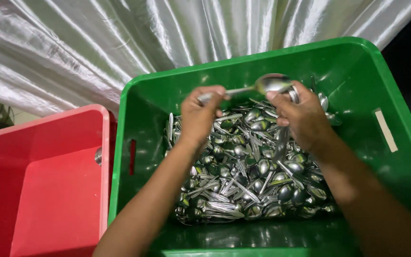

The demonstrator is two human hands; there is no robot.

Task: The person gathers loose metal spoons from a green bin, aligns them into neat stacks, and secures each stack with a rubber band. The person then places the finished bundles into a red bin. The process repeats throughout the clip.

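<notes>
A silver satin cloth (96, 43) fills the upper part of the frame, hanging in folds behind two plastic crates. The green crate (396, 85) takes the middle and right of the frame; it has slot handles in its side walls. A red crate (48, 190) stands just beside it in the lower left, and one small metal piece (98, 155) shows at its inner wall.

At the bottom of the green crate lies a big heap of steel spoons (248, 185), piled in all directions, under and between the two hands.

Both forearms come up from the lower edge of the frame and meet above the far side of the heap, in the upper middle of the picture. Between the hands, one single spoon (269, 84) is held above the heap, lying nearly horizontal with the bowl on the right side. The left hand (200, 114) is curled closed around the handle end, its back toward the camera. The right hand (303, 116) is also curled, with the fingertips pinching the spoon at the bowl; more spoon bowls show behind its fingers, but I cannot tell if it grips them. Both wrists are bent slightly inward, toward each other.
</notes>
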